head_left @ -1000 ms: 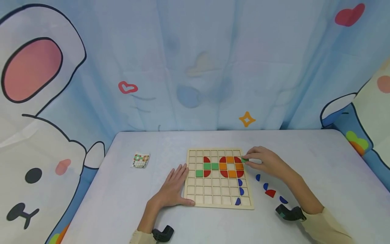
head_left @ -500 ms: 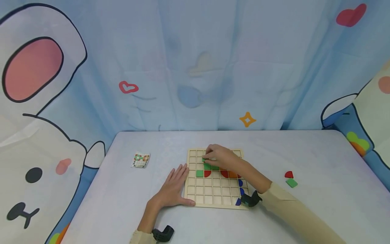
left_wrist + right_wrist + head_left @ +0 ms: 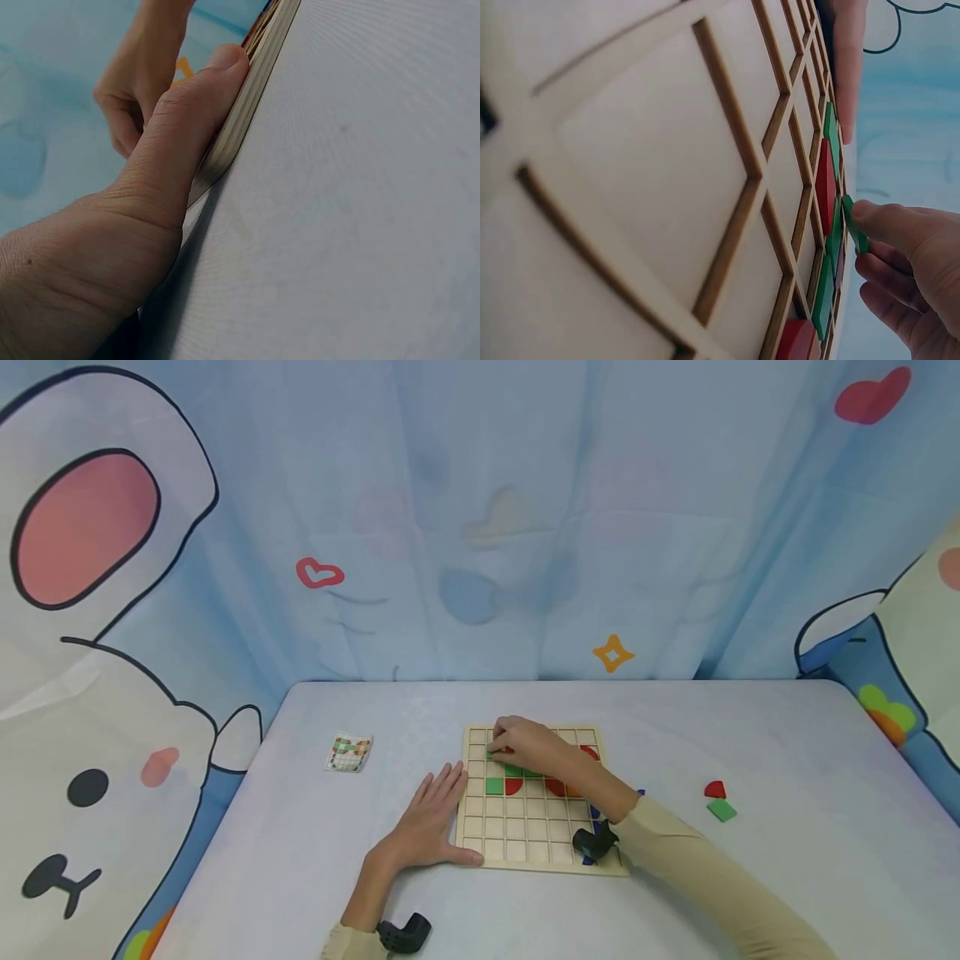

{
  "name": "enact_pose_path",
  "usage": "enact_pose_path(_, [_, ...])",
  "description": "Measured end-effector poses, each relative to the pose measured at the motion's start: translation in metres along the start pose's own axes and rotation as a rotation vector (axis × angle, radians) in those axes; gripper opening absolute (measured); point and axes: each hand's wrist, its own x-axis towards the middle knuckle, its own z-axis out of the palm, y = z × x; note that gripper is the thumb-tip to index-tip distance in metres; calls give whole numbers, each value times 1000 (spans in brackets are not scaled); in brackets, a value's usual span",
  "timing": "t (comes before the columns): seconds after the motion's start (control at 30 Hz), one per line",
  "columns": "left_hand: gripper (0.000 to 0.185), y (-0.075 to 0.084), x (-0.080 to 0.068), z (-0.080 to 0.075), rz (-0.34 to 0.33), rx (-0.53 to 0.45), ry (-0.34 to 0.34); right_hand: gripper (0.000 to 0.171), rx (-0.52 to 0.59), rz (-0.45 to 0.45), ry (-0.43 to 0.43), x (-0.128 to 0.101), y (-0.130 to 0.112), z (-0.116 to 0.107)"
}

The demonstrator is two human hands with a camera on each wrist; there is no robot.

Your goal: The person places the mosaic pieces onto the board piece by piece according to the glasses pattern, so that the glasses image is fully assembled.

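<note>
My left hand [image 3: 423, 822] rests at the left side of a wooden grid board [image 3: 517, 829], fingers straight and spread. Its thumb touches the board's near edge, as the left wrist view shows. Over the upper left of the grid, my right hand [image 3: 531, 748] pinches a green square tile [image 3: 855, 224] between thumb and fingers. Close below it lie a green tile [image 3: 494, 786] and a red quarter-round tile [image 3: 513, 787], both set in cells. Red tiles [image 3: 589, 751] sit farther right. My right hand and forearm hide much of the upper pattern and some blue pieces.
A small card [image 3: 348, 753] printed with a coloured grid lies left of the board on the white table [image 3: 780, 877]. Off to the right are a loose red piece [image 3: 715, 789] and a loose green tile [image 3: 722, 810]. A patterned blue curtain [image 3: 420, 485] hangs behind.
My right hand has carried the green tile from the board's right edge leftward to its upper left. The forearm now covers the loose blue pieces. My left hand has stayed put.
</note>
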Motion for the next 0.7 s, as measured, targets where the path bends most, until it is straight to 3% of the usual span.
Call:
enact_pose_path(0.4, [121,0,0,0,14,-13,7,13,20,64,-4,1,-1,4])
enact_pose_path(0.7, [121,0,0,-1,1,-2,1,12,22,53,-7,2,0,5])
